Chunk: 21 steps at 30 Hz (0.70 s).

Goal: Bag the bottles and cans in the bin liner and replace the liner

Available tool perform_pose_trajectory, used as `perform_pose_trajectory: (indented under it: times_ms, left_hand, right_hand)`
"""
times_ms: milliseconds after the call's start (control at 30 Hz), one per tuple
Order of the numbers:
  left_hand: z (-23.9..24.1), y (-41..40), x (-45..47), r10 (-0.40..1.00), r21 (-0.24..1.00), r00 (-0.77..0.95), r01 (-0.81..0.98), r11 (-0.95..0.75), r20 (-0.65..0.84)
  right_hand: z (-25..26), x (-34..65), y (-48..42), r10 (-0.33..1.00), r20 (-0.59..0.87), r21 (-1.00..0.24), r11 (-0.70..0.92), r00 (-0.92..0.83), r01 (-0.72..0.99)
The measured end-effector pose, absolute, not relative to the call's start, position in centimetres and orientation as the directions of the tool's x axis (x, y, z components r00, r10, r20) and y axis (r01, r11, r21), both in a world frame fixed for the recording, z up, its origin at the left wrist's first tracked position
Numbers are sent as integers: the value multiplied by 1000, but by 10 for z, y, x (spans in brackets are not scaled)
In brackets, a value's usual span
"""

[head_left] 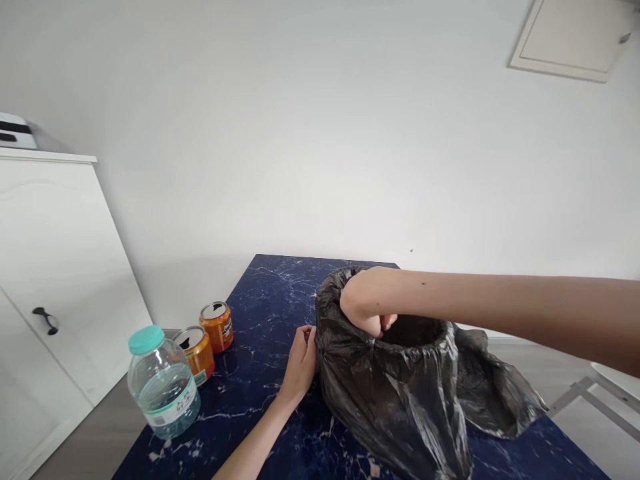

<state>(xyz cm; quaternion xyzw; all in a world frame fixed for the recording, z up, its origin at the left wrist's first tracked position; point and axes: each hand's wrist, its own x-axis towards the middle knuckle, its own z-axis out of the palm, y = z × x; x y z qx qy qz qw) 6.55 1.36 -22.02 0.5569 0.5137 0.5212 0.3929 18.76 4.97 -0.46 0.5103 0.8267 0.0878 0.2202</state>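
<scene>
A black trash bag (390, 400) lines a round container, folded over its rim; the container itself is hidden beneath the plastic. My left hand (301, 360) is at the bag's left side, fingers curled in against the plastic. From the right, my forearm crosses over the opening, and my right hand (367, 310) reaches down inside the rim at the left. Its fingers look bent inward, mostly hidden by the hand and bag, so what they grip is not visible. Loose plastic from the bag trails on the table at the right.
On the left of the dark blue marbled table (280, 287) stand a clear bottle (165, 387) with a turquoise cap and two orange cans, the near can (197, 353) and the far can (217, 327). A white cabinet (55, 253) is left; a wall lies behind.
</scene>
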Motion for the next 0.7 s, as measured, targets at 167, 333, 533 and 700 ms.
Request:
perform_pose_trajectory:
  times_ms: [167, 333, 533, 700]
  left_hand:
    - [-221, 14, 66, 980, 972, -85, 170, -165, 182]
    - [-225, 16, 66, 978, 971, -79, 157, -178, 192]
    - [-228, 17, 64, 979, 972, -74, 154, -179, 192]
    - [-230, 16, 64, 980, 973, -64, 145, -180, 190]
  right_hand:
    - [17, 185, 48, 471, -868, 234, 668, -159, 706]
    - [31, 183, 48, 387, -891, 64, 625, -238, 778]
    - [70, 186, 63, 329, -929, 100, 664, -169, 741]
    - [71, 176, 76, 586, -482, 286, 808, -652, 515]
